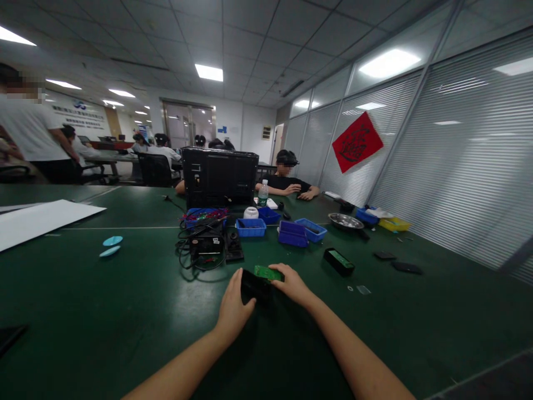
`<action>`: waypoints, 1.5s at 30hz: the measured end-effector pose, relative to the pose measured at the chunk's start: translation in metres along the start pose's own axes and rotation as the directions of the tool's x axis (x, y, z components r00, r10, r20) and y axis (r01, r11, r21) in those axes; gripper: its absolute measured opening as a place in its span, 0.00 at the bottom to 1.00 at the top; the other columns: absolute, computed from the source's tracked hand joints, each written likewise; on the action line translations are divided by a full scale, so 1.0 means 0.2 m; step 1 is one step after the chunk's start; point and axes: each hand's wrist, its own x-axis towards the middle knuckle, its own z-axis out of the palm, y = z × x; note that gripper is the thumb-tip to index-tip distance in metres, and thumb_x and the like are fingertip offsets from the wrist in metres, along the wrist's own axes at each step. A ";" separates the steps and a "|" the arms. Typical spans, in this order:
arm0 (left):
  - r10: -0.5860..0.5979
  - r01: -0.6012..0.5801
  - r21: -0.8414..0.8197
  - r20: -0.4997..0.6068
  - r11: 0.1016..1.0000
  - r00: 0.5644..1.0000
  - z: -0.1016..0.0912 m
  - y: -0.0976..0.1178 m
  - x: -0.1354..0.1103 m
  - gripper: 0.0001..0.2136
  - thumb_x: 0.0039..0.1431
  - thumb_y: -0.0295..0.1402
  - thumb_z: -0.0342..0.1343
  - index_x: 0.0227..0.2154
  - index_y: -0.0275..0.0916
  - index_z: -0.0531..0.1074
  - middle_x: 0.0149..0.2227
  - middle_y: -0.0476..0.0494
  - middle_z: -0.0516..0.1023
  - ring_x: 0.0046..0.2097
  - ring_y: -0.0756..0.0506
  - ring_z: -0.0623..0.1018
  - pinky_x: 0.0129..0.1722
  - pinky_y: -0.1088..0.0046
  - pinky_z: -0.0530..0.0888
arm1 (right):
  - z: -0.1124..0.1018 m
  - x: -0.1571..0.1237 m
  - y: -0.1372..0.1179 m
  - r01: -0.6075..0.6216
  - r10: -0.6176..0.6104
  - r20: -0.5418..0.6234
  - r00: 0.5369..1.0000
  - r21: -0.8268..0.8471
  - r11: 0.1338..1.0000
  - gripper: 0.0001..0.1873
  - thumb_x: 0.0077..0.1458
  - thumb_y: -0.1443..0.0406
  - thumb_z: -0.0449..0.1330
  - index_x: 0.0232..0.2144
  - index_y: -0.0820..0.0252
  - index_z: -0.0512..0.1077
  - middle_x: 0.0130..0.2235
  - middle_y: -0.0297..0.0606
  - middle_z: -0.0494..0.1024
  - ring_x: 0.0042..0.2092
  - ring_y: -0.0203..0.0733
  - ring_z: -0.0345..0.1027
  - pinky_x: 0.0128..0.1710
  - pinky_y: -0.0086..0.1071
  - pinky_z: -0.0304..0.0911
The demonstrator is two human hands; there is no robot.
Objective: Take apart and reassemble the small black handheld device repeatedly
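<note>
My left hand (235, 303) grips a black plastic case (255, 288) by its left side, thumb in front and fingers behind. My right hand (291, 284) pinches a green circuit board (266, 272) at its right end. The board is held tilted just above and behind the case's upper edge; whether the two touch, I cannot tell. To the right on the green table (408, 322) lies another black case (339, 261) with a green board inside it. A small ring (350, 288) and a clear plastic piece (363, 290) lie in front of that case.
Beyond my hands sit a black boxy device (206, 244) with tangled cables, blue bins (251, 227), a metal bowl (345, 221) and a large black monitor (220, 176). A person (287, 180) sits across the table. Flat black pieces (407, 268) lie at right, light-blue pieces (111, 244) at left.
</note>
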 end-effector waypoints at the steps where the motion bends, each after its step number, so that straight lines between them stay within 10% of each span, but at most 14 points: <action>1: 0.004 -0.004 0.025 0.014 1.000 1.000 0.00 0.00 0.00 0.34 0.43 0.28 0.52 0.56 0.35 0.51 0.58 0.40 0.57 0.59 0.43 0.57 0.58 0.66 0.54 | 0.00 0.00 0.00 0.009 -0.009 0.013 1.000 0.013 1.000 0.22 0.43 0.69 0.58 0.45 0.58 0.68 0.43 0.39 0.70 0.46 0.42 0.62 0.48 0.35 0.55; 8: -0.074 0.049 0.141 0.184 0.989 0.980 -0.03 0.04 -0.01 0.38 0.43 0.33 0.55 0.59 0.41 0.45 0.52 0.44 0.66 0.47 0.45 0.70 0.47 0.71 0.63 | -0.03 0.00 0.04 -0.055 0.052 0.069 0.996 0.045 0.997 0.25 0.41 0.70 0.59 0.46 0.58 0.67 0.44 0.40 0.69 0.46 0.43 0.61 0.47 0.36 0.56; 19: -0.027 -0.040 0.222 0.288 0.974 0.957 -0.08 0.09 -0.02 0.22 0.38 0.35 0.60 0.41 0.43 0.66 0.41 0.48 0.72 0.45 0.44 0.69 0.42 0.72 0.62 | -0.06 -0.01 0.00 -0.048 0.042 0.095 0.995 0.064 0.997 0.23 0.42 0.66 0.61 0.45 0.58 0.69 0.40 0.39 0.71 0.41 0.41 0.64 0.43 0.34 0.58; 25: -0.091 0.045 0.193 0.236 0.980 0.968 -0.07 0.06 -0.01 0.20 0.40 0.34 0.59 0.40 0.44 0.64 0.38 0.50 0.73 0.42 0.46 0.71 0.39 0.75 0.62 | -0.08 0.01 0.00 -0.155 0.172 -0.087 0.981 0.171 0.973 0.20 0.39 0.64 0.62 0.40 0.61 0.71 0.37 0.39 0.73 0.38 0.42 0.64 0.40 0.36 0.58; 30: -0.125 0.078 0.204 0.230 0.976 0.965 -0.08 0.07 0.00 0.20 0.42 0.35 0.59 0.41 0.43 0.63 0.40 0.49 0.73 0.43 0.46 0.72 0.38 0.75 0.62 | -0.08 0.00 -0.02 -0.139 0.185 0.014 0.983 0.720 0.680 0.24 0.41 0.61 0.62 0.44 0.60 0.68 0.38 0.38 0.74 0.36 0.41 0.67 0.39 0.37 0.60; 34: -0.115 0.069 0.209 0.220 0.976 0.969 -0.08 0.07 0.00 0.21 0.41 0.34 0.59 0.41 0.42 0.63 0.39 0.48 0.73 0.43 0.46 0.71 0.39 0.75 0.62 | -0.09 -0.02 -0.07 -0.121 0.095 0.084 0.992 0.845 0.522 0.25 0.38 0.63 0.65 0.42 0.60 0.69 0.43 0.40 0.73 0.43 0.43 0.67 0.45 0.38 0.58; 45: -0.115 0.070 0.200 0.221 0.977 0.969 -0.07 0.07 0.00 0.22 0.41 0.34 0.58 0.42 0.42 0.63 0.42 0.47 0.73 0.45 0.45 0.71 0.42 0.74 0.63 | -0.16 -0.05 -0.12 -0.146 -0.016 0.251 0.968 0.613 0.776 0.26 0.39 0.60 0.64 0.43 0.62 0.69 0.39 0.38 0.72 0.39 0.41 0.65 0.39 0.35 0.60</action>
